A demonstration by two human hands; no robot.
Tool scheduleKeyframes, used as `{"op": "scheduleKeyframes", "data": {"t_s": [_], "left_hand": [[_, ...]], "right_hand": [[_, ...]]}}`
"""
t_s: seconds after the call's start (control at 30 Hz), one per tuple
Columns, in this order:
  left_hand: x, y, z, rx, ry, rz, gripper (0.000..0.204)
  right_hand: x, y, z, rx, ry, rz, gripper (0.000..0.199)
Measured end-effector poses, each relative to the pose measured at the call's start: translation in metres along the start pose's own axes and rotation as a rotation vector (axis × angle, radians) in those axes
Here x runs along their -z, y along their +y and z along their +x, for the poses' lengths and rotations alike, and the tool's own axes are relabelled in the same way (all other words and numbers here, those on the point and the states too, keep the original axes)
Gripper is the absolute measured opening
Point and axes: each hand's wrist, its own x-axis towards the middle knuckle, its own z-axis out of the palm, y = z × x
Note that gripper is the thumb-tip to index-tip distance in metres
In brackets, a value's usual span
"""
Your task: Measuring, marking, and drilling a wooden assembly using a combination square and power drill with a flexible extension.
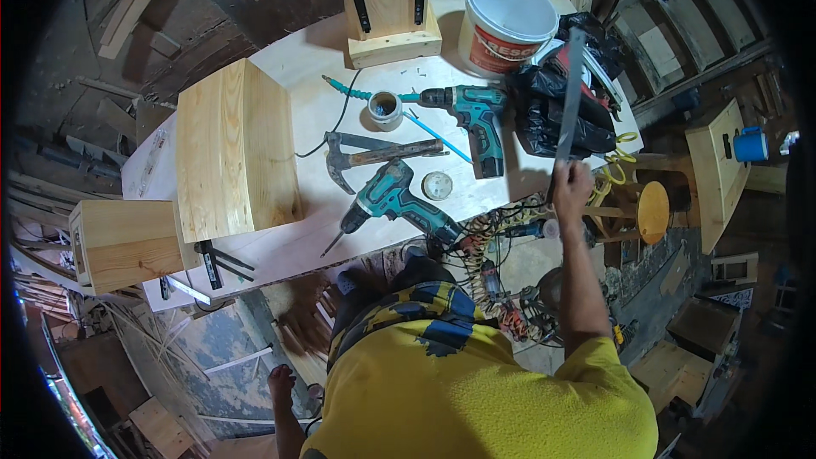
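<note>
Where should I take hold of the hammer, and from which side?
Probably by the handle near its right end, from above and right: the hammer lies with its head leftward, while the nearer drill crowds its near side.

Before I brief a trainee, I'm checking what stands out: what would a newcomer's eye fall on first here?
Probably the yellow top filling the lower middle. Next, two teal drills lying on the pale table, and, to their right, the right hand gripping a long, flat grey strip.
</note>
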Motion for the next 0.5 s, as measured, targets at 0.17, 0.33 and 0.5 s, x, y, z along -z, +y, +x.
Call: {"op": "scheduleKeyframes", "data": {"t_s": [0.17, 0.33, 0.5], "left_hand": [[0.003, 0.027, -0.001, -0.074, -0.011, 0.023, 0.015], [-0.004, 0.067, -0.009, -0.274, -0.07, -0.061, 0.014], [-0.011, 0.053, -0.022, -0.29, -0.054, -0.11, 0.021]], "right_hand": [[-0.031, 0.017, 0.095, -0.178, -0.093, -0.291, 0.036], [-0.066, -0.004, 0.117, 0.042, -0.119, -0.47, 0.029], [-0.073, -0.044, 0.059, -0.091, -0.529, -0.122, 0.044]]}}
